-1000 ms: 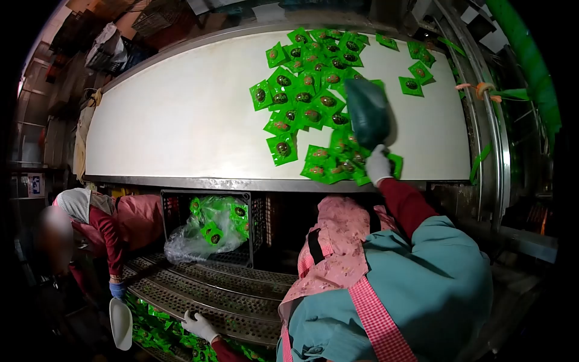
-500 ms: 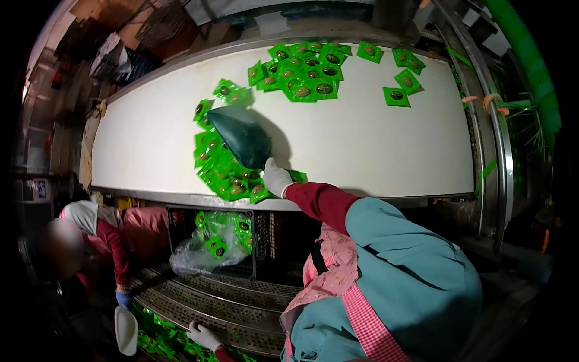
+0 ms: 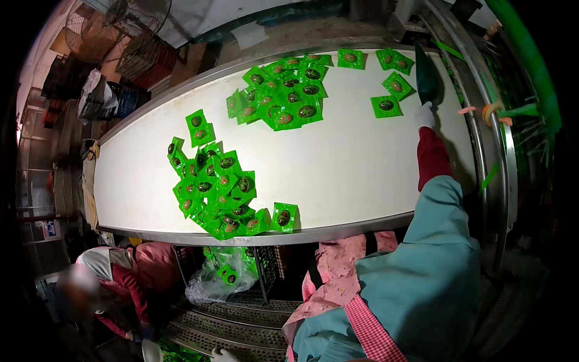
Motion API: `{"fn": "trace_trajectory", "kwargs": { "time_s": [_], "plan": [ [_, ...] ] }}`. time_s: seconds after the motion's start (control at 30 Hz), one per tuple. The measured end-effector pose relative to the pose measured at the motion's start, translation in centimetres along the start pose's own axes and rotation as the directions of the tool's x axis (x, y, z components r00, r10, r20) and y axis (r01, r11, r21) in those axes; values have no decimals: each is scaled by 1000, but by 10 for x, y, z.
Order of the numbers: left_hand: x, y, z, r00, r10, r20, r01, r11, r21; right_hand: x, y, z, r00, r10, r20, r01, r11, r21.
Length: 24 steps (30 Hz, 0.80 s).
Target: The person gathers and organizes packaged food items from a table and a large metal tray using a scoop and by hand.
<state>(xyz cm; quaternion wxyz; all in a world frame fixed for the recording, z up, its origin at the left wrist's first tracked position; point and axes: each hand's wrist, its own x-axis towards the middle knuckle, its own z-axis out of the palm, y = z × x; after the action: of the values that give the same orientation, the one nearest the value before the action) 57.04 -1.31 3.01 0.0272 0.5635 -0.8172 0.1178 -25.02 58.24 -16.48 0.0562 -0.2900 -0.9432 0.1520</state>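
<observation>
My white-gloved right hand [image 3: 425, 116] is stretched out to the table's right end. It is closed round the handle end of a dark green scoop [image 3: 427, 78], which is seen nearly edge-on. Just left of the scoop lie several loose green packets [image 3: 386, 106], each with a dark or reddish oval on it. A larger cluster of the same packets [image 3: 289, 96] sits at the far side, and a heap of packets [image 3: 211, 187] at the left. My left hand [image 3: 224, 356], also gloved in white, shows only partly at the bottom edge, fingers apart beside the perforated metal steps [image 3: 241, 326].
The white table [image 3: 344, 163] has a metal rim. Below it stands a black crate [image 3: 270, 271] with a clear plastic bag [image 3: 217, 283] and green packets. At the lower left a co-worker [image 3: 139, 277] bends over a white scoop [image 3: 151, 350]. Metal rails [image 3: 485, 108] run along the right.
My right hand has carried the green scoop from the left heap to the table's right end. The left heap lies uncovered. My left hand has slipped mostly out of view at the bottom.
</observation>
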Motion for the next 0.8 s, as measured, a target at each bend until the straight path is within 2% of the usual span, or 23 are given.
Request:
{"fn": "trace_trajectory", "kwargs": {
  "time_s": [0.03,0.1,0.2,0.27,0.3,0.37,0.4,0.43,0.47,0.5,0.57,0.6,0.63,0.7,0.73,0.77,0.8],
  "plan": [
    [-6,-5,1,1000,-17,10,17,1000,8,15,3,14,999,-18,47,19,1000,-24],
    [-21,-23,2,998,-55,29,54,998,27,-5,-19,8,964,-233,131,253,954,-162],
    [-22,-14,-4,994,-96,48,94,994,59,-63,-34,33,814,-555,172,574,721,-388],
    [-21,-14,0,982,-168,84,165,985,40,-113,-46,30,736,-586,339,677,640,-364],
    [-19,-19,1,962,-223,160,213,974,75,-144,-61,9,695,-562,447,711,629,-314],
    [-19,-27,17,920,-370,131,369,929,33,-181,-62,11,560,-633,535,808,560,-182],
    [-16,-19,10,903,-402,149,396,915,73,-197,-64,9,494,-668,557,837,538,-96],
    [-18,-24,17,907,-404,120,397,914,83,-211,-67,-4,446,-714,540,841,540,20],
    [-17,-25,18,901,-413,133,403,910,97,-220,-69,-15,507,-767,393,704,631,326],
    [-16,-24,19,894,-423,144,411,905,111,-216,-76,-25,494,-775,393,709,621,333],
    [-15,-24,20,886,-442,138,424,894,143,-195,-88,-33,625,-508,593,470,851,235],
    [-14,-24,18,884,-446,138,421,890,174,-173,-78,-12,698,-616,364,479,780,402],
    [-13,-23,17,881,-454,135,430,886,176,-141,-63,10,748,-654,107,507,669,543],
    [-13,-20,16,871,-470,142,446,879,170,-78,-63,12,708,-706,-36,620,596,511],
    [-14,-27,20,879,-457,137,438,887,146,-65,-80,-15,781,-584,220,437,763,476],
    [-15,-28,22,871,-473,137,455,879,141,-55,-102,-39,788,-417,453,252,890,380],
    [-13,-26,21,872,-468,143,452,882,131,-48,-121,-35,779,-437,450,269,881,390]
  ]
}}
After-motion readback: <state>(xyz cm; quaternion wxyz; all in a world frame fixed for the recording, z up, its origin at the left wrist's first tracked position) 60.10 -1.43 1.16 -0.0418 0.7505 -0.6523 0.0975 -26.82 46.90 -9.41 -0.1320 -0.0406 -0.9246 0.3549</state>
